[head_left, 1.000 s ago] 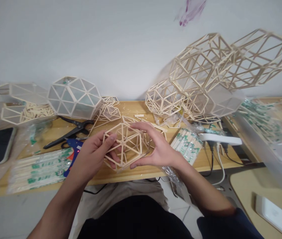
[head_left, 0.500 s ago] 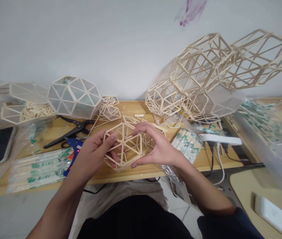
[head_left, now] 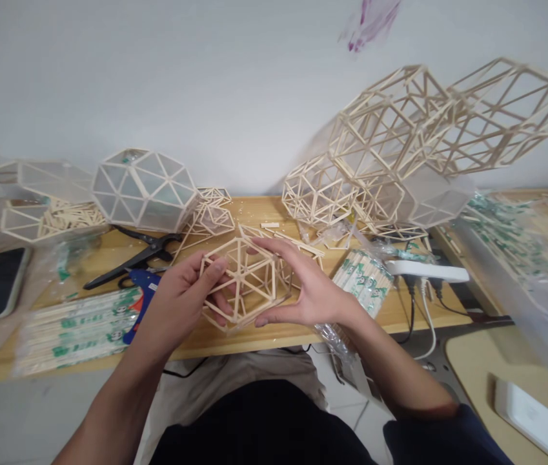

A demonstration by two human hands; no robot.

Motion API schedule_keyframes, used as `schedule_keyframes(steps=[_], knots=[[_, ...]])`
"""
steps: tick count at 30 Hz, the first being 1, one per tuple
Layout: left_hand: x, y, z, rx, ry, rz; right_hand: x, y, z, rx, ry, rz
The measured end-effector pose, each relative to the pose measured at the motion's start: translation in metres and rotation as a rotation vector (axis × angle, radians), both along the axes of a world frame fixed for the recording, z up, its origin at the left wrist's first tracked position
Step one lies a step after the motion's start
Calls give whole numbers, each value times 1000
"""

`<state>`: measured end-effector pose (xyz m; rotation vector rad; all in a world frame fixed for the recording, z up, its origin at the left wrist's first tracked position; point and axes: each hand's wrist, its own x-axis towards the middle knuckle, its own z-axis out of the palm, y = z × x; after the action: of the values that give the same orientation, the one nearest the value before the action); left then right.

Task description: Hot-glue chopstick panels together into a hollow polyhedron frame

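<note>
A small ball-shaped frame of glued wooden sticks (head_left: 239, 279) is held over the front of the wooden table. My left hand (head_left: 191, 290) is closed on its left side, thumb on the near struts and fingers reaching inside and behind. Around its right side my right hand (head_left: 310, 287) is spread in a wide C, index finger stretched along the top and thumb near the lower edge. Whether its fingertips touch the struts I cannot tell. Just behind lies another stick frame (head_left: 310, 248), partly hidden by my right hand.
A blue glue gun (head_left: 145, 290), black pliers (head_left: 145, 255) and packed sticks (head_left: 80, 329) lie left. Panelled shells (head_left: 145, 190) stand at the back left, tall stick frames (head_left: 390, 123) at the back right. A power strip (head_left: 428, 271) and another stick bundle (head_left: 365, 284) lie right.
My right hand's fingers have straightened and spread away from the stick frame's top struts. The left hand and the frame have stayed almost still.
</note>
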<state>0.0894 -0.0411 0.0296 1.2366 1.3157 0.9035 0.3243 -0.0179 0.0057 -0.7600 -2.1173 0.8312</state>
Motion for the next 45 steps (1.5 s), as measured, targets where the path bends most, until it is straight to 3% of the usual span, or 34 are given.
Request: schedule_keyframes(steps=[19, 30, 45], knots=[[0, -1, -2, 28, 32, -4, 0, 2, 4, -48, 29, 15], [-1, -2, -4, -19, -52, -3, -1, 12, 28, -136, -9, 73], [2, -4, -5, -25, -83, 21, 2, 12, 14, -126, -77, 75]])
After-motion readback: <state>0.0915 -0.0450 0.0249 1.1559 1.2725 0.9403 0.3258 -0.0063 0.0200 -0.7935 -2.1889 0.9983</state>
